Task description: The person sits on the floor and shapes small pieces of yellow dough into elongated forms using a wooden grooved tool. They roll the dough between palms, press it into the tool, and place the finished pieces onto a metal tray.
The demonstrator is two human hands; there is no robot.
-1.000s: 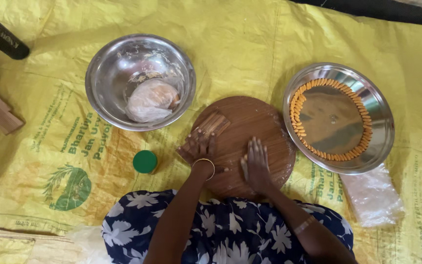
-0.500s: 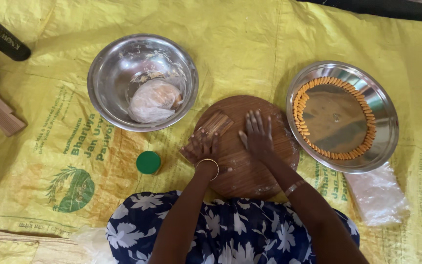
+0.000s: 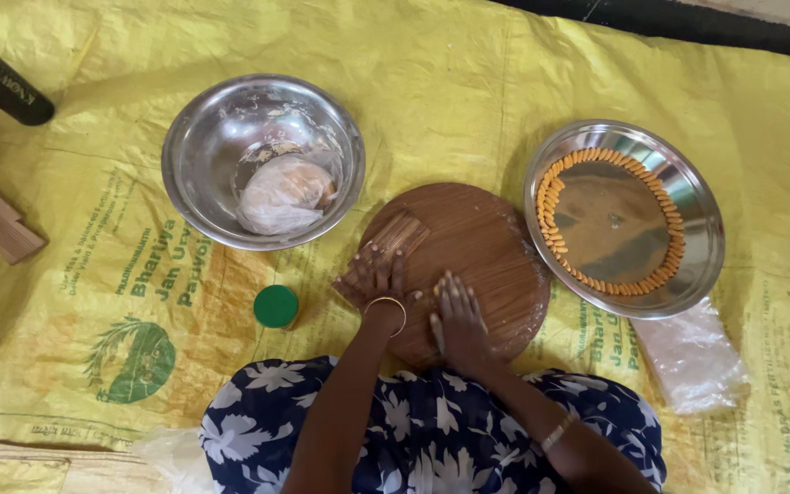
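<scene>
Under everything lies a yellow woven sheet spread on the floor, printed in green, and you sit at its near edge in a dark floral dress. On it, to your upper left, stands a steel bowl holding a lump of dough wrapped in clear plastic. To your right sits a steel plate with small orange pieces laid in a ring just inside its rim. Between them, straight before you, is the round wooden board.

Your right hand lies flat and open on the board's near part, fingers together, palm down; whether any dough sits beneath it, I cannot tell. Your left hand rests open with spread fingers on a small ridged wooden block at the board's left edge, pressing rather than gripping.

A clear plastic bag lies just beside the plate, and a green round lid near your left wrist.

The block overhangs the board's edge, so uneven pressure could tip it onto the sheet. The plate nearly touches the board; a wide sweep of your right arm could jostle it and scatter the ring.
</scene>
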